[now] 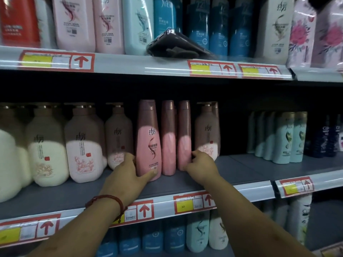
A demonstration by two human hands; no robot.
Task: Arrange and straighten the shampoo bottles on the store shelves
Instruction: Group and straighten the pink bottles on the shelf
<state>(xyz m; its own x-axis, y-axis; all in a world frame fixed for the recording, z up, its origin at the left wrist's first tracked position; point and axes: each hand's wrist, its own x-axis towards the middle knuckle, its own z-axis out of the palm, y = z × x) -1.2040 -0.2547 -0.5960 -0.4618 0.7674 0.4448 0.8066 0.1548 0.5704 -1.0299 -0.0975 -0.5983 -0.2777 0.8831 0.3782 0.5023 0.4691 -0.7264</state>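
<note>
Left hand (128,173): clamps the foot of the front pink bottle (148,141), thumb across its label. Right hand (202,167): curls round the foot of the rightmost pink bottle (184,138). Stand upright with the middle pink bottle (168,141) on the middle shelf (250,169), flanked by pump bottles (118,138). Looks like mid-straightening of these 3. Next probably calls for turning the 2 edge-on ones label-forward and evening the row.

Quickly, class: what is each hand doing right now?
Left hand: grips the front tall pink bottle near its base.
Right hand: fingers curled round the rightmost tall pink bottle, low down.
</note>
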